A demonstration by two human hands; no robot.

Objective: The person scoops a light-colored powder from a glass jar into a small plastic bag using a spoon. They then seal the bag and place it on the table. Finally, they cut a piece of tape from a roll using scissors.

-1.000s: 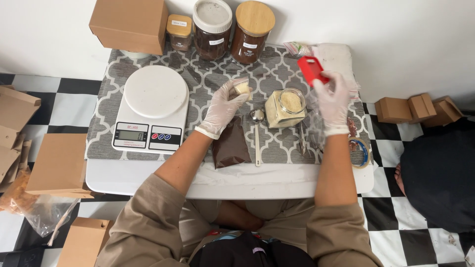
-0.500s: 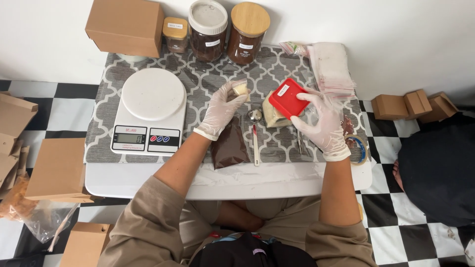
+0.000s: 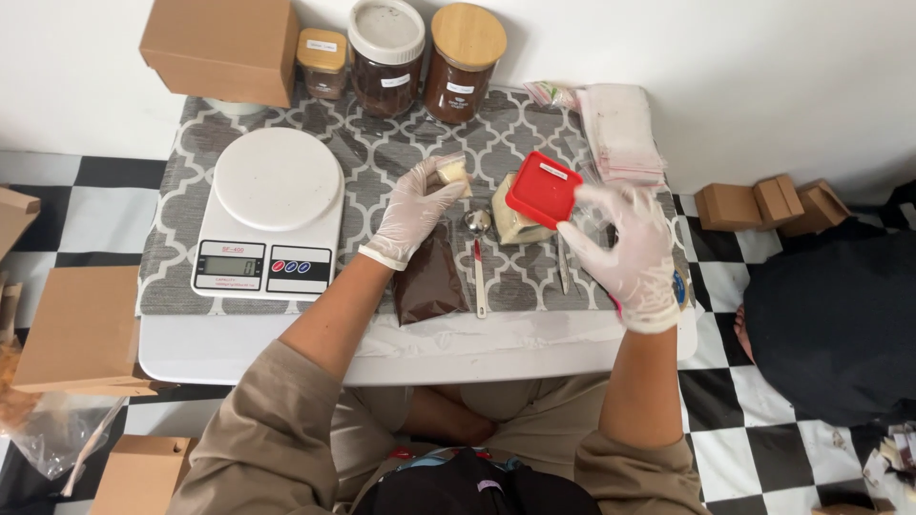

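a brown cardboard box [image 3: 221, 48] stands at the far left corner of the patterned grey mat [image 3: 382, 157], and nearer the person sits a white kitchen scale [image 3: 270, 215], well to the left of the gloved left hand [image 3: 417, 205]. three jars stand along the wall beyond that hand: a small jar with a wooden lid [image 3: 322, 61], a tall jar with a white lid [image 3: 385, 55] and a dark jar with a round wooden lid [image 3: 465, 59].

the left hand is closed round a small clear packet of pale stuff [image 3: 451, 175], pinched between thumb and fingertips and held up off the mat. just below its wrist lies a dark brown pouch [image 3: 429, 281], flat on the mat. right beside that, between the two hands, a metal measuring spoon [image 3: 476, 250] lies with its bowl pointing away from the person.

the right hand [image 3: 625, 253] has its fingers curled on the edge of a red square lid [image 3: 543, 189], which it holds tilted just over a clear container of pale powder [image 3: 510, 219]; the lid hides most of the container's opening, and i cannot tell whether the two touch. a thin metal tool [image 3: 563, 262] lies on the mat just left of this hand. beyond it, by the wall, is a stack of pinkish clear bags [image 3: 620, 132]. further right on the checkered floor [image 3: 706, 381] are small brown boxes [image 3: 759, 200] and a dark bag [image 3: 835, 319].
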